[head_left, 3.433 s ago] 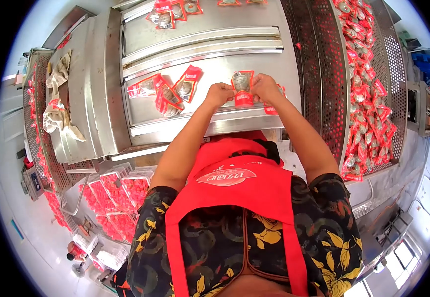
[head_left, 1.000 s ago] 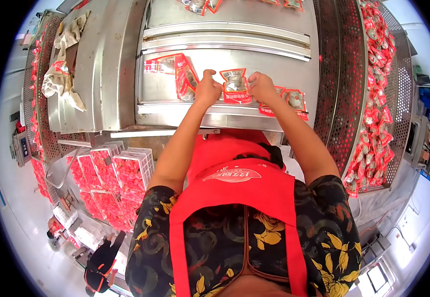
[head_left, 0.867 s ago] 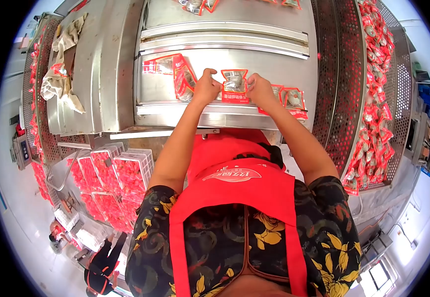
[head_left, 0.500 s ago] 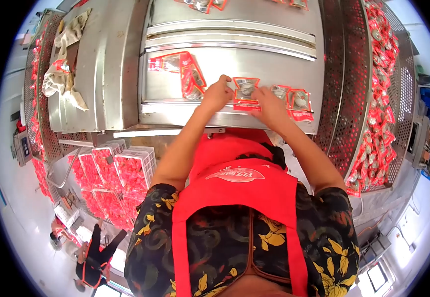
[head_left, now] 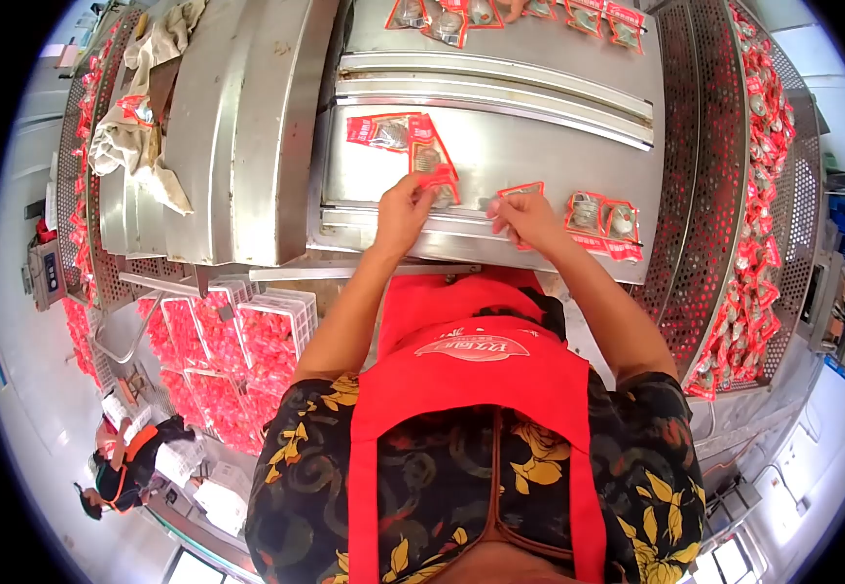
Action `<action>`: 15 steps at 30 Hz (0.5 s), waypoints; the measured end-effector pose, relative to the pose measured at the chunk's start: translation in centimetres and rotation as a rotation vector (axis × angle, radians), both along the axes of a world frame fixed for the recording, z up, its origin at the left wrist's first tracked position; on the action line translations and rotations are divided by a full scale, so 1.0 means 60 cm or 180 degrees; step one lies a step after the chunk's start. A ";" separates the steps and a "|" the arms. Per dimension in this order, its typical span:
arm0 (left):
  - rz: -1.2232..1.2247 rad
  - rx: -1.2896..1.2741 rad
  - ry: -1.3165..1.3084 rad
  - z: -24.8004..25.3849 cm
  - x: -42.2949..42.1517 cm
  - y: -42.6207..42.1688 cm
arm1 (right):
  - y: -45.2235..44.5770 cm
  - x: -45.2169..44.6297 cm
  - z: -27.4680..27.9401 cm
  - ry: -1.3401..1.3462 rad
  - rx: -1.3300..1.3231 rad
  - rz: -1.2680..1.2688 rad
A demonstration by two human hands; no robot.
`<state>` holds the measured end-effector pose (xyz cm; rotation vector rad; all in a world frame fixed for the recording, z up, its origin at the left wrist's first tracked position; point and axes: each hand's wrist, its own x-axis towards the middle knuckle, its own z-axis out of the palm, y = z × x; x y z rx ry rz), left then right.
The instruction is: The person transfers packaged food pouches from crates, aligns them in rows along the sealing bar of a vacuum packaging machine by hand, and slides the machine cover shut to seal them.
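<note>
My left hand [head_left: 406,211] is closed with thumb and fingers on the red end of a clear, red-edged sealed packet [head_left: 429,159] on the steel worktop. Another such packet [head_left: 389,132] lies just left of it, touching or overlapping. My right hand [head_left: 531,222] is over a third red-edged packet [head_left: 521,189], covering most of it. Its thumb and fingertips are bent and a little apart, with nothing visible between them. Right of that hand, two packets with round greyish contents lie side by side, a left one [head_left: 585,210] and a right one [head_left: 622,221].
A raised metal rail [head_left: 500,78] crosses the worktop. Beyond it lie several packets [head_left: 447,21] and another person's hand [head_left: 513,8]. A perforated trough [head_left: 755,195] full of packets stands right. White crates [head_left: 276,321] of red packets stand lower left. Cloth [head_left: 130,146] lies on the left metal housing.
My left hand has moved onto the red end of the left packet. The packet between my hands is now mostly under my right hand. The view has shifted, and another person's hand appears at the top.
</note>
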<state>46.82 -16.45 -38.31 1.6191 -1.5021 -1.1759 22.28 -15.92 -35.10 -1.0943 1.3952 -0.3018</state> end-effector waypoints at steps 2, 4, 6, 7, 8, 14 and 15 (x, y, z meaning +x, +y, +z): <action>0.0127 0.0193 0.1236 -0.032 -0.016 -0.001 | -0.011 0.027 -0.018 -0.0710 0.0961 -0.0475; 0.0292 0.0084 0.1259 -0.034 -0.015 -0.025 | -0.018 0.053 -0.052 -0.0839 0.0923 -0.0917; 0.0375 -0.0112 0.1178 -0.036 -0.008 -0.043 | -0.030 0.069 -0.056 -0.0949 0.0862 -0.1377; 0.0359 -0.0109 0.1199 -0.027 -0.007 -0.042 | -0.043 0.075 -0.035 -0.1036 0.1055 -0.1517; 0.0133 -0.0135 0.1087 -0.018 -0.003 -0.032 | -0.052 0.079 -0.025 -0.1129 0.1253 -0.1657; -0.0773 0.1379 0.1995 -0.038 0.046 -0.026 | -0.047 0.059 -0.096 -0.1075 0.1405 -0.1442; -0.0772 0.1385 0.2005 -0.025 0.044 -0.036 | -0.046 0.060 -0.090 -0.1064 0.1411 -0.1445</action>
